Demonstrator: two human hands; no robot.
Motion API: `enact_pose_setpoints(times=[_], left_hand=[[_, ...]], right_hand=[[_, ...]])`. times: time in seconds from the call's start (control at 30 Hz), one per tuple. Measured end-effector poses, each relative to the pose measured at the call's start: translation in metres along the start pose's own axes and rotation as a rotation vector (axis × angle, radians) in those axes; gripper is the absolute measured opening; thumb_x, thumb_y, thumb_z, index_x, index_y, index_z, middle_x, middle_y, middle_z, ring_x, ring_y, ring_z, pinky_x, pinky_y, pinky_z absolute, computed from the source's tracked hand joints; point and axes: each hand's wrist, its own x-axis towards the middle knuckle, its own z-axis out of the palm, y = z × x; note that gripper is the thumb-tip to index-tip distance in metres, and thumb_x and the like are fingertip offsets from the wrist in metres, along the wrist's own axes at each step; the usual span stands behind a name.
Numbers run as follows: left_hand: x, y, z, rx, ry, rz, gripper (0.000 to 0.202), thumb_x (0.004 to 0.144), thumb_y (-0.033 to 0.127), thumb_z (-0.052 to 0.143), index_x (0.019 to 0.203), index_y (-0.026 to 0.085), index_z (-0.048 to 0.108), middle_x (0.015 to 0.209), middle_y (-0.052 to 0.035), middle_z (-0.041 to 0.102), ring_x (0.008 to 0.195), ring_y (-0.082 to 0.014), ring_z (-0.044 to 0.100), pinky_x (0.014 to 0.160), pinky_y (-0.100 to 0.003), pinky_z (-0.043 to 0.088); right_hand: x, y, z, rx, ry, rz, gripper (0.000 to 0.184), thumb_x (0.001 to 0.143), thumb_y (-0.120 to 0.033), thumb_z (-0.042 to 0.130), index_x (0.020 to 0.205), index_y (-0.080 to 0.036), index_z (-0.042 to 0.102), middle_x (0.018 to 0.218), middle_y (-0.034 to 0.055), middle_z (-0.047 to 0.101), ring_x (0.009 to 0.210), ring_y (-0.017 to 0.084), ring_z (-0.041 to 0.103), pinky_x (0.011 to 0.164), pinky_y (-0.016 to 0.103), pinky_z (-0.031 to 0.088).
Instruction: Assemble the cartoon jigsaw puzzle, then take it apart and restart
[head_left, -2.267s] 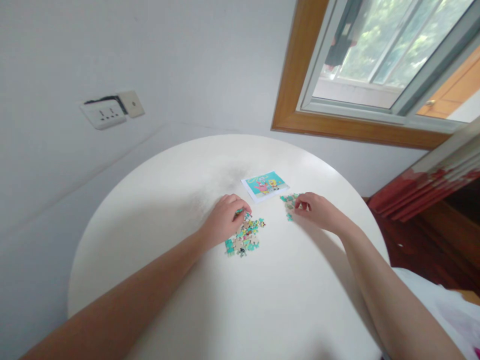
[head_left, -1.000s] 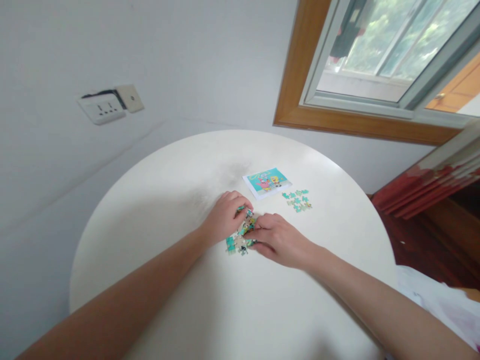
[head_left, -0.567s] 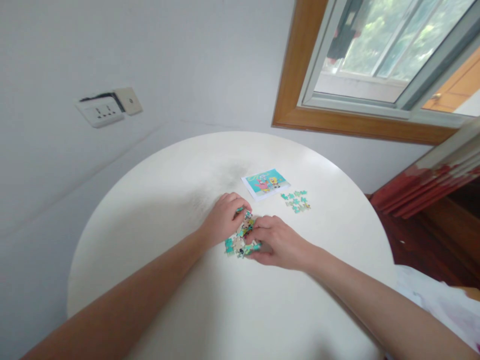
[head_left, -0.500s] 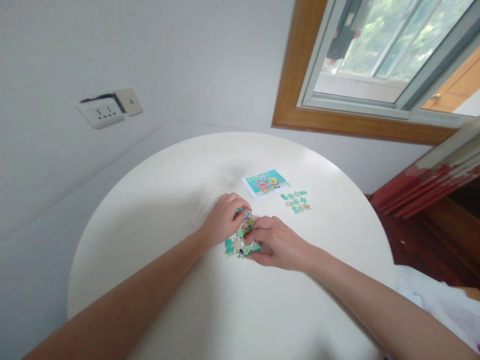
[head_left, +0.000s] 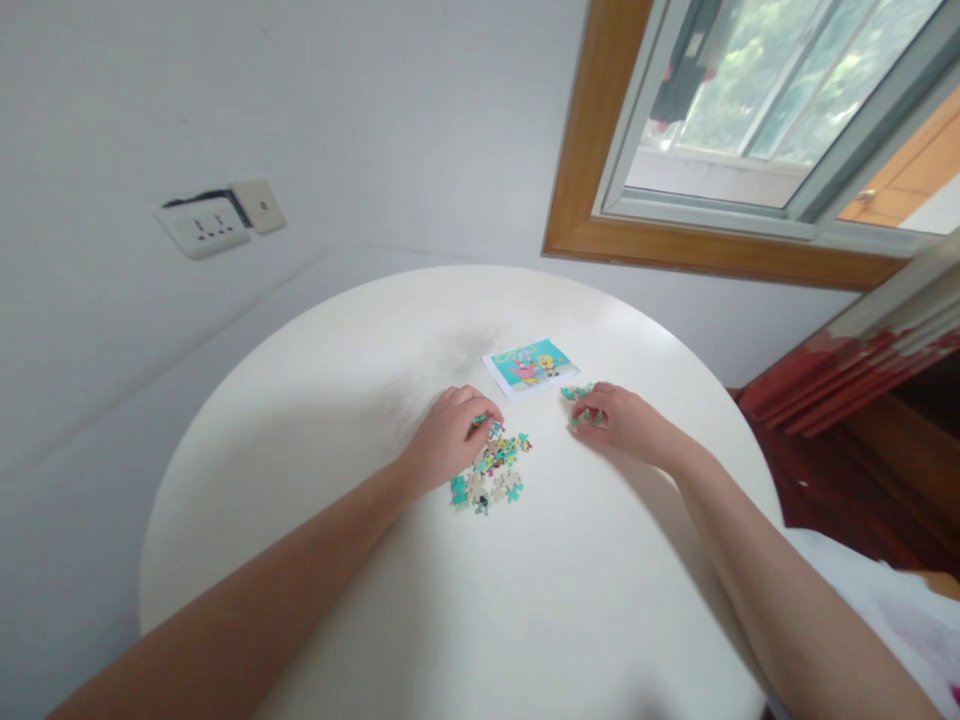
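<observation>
Beside the main pile of jigsaw puzzle pieces (head_left: pixel 496 457), my left hand (head_left: pixel 448 432) rests on the table with its fingers curled in. A few pieces show at its thumb and fingertips. My right hand (head_left: pixel 619 425) is over a smaller group of puzzle pieces (head_left: pixel 574 393), its thumb and fingers bent around a greenish piece (head_left: pixel 589 418). The palm and fingers hide most of that group. Several beige and teal pieces (head_left: pixel 510 486) lie loose at the near side of the main pile.
A picture card (head_left: pixel 531 367) with cartoon figures lies behind the pieces. Everything is on a round white table (head_left: pixel 360 330) against the wall. A wall socket (head_left: pixel 206 225) is at the left, a window with a wooden frame (head_left: pixel 712 262) and a red-and-white curtain (head_left: pixel 847 370) at the right.
My right hand has moved from the main pile rightward and away from me to the smaller group, uncovering pieces in the main pile. My left hand has stayed in place.
</observation>
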Motion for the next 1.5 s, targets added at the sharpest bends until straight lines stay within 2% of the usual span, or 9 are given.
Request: enact_pose_setpoints(times=[0.2,0.47,0.63,0.77,0.93,1.1,1.3,1.5], left_hand=[[0.0,-0.002,0.001,-0.004,0.003,0.017,0.019,0.085,0.011,0.051,0.089,0.02,0.067,0.093,-0.0046,0.062,0.092,-0.0214,0.055,0.087,-0.037,0.041],[0.0,-0.002,0.002,0.001,0.005,0.011,0.019,0.085,0.011,0.051,0.089,0.02,0.067,0.093,-0.0046,0.062,0.091,-0.0215,0.055,0.086,-0.037,0.041],[0.0,-0.001,0.002,0.002,0.002,0.005,0.02,0.084,0.01,0.051,0.09,0.02,0.067,0.092,-0.0045,0.062,0.092,-0.022,0.055,0.087,-0.037,0.041],[0.0,0.0,0.001,0.002,0.003,0.004,0.019,0.084,0.01,0.052,0.089,0.02,0.067,0.092,-0.0047,0.062,0.093,-0.0222,0.055,0.087,-0.037,0.042],[0.0,-0.001,0.002,0.011,0.008,0.013,0.019,0.084,0.01,0.052,0.09,0.02,0.066,0.093,-0.0049,0.061,0.093,-0.0221,0.055,0.087,-0.038,0.042],[-0.001,-0.004,0.003,0.012,0.013,0.024,0.019,0.084,0.01,0.051,0.09,0.02,0.066,0.093,-0.0045,0.062,0.093,-0.022,0.055,0.087,-0.038,0.042],[-0.001,-0.004,0.004,0.004,0.011,0.011,0.018,0.084,0.012,0.052,0.09,0.021,0.066,0.093,-0.0045,0.062,0.094,-0.0223,0.055,0.087,-0.038,0.042],[-0.001,-0.003,0.002,0.013,0.013,0.017,0.018,0.085,0.013,0.051,0.09,0.02,0.066,0.093,-0.0046,0.062,0.093,-0.0222,0.055,0.087,-0.038,0.042]], right_hand=[[-0.001,0.005,-0.001,-0.004,-0.019,0.063,0.02,0.081,-0.026,0.063,0.099,-0.022,0.071,0.092,0.0055,0.062,0.075,0.015,0.058,0.071,0.025,0.042],[-0.002,0.005,-0.005,0.015,0.012,0.033,0.014,0.081,-0.022,0.064,0.092,-0.021,0.071,0.088,0.0044,0.062,0.072,0.014,0.056,0.068,0.025,0.041],[-0.007,-0.024,-0.003,0.201,0.081,-0.181,0.012,0.082,-0.015,0.062,0.092,-0.018,0.069,0.082,0.0033,0.062,0.074,0.014,0.057,0.072,0.026,0.044],[-0.01,-0.055,0.006,0.303,-0.032,-0.424,0.015,0.086,-0.013,0.059,0.095,-0.018,0.07,0.085,0.0046,0.063,0.081,0.014,0.059,0.076,0.026,0.046],[-0.008,-0.066,0.023,0.303,-0.071,-0.546,0.019,0.086,-0.022,0.064,0.104,-0.019,0.071,0.09,0.0069,0.063,0.082,0.016,0.059,0.076,0.027,0.047],[-0.007,-0.063,0.025,0.314,-0.071,-0.553,0.02,0.087,-0.022,0.064,0.105,-0.018,0.07,0.092,0.0071,0.062,0.081,0.015,0.059,0.074,0.026,0.048],[-0.008,-0.061,0.019,0.312,-0.082,-0.527,0.018,0.086,-0.014,0.061,0.101,-0.017,0.069,0.091,0.0071,0.063,0.083,0.016,0.06,0.077,0.026,0.049],[-0.003,-0.065,0.035,0.222,0.038,-0.54,0.014,0.09,-0.019,0.058,0.096,-0.019,0.07,0.085,0.0061,0.064,0.082,0.016,0.059,0.076,0.027,0.046]])
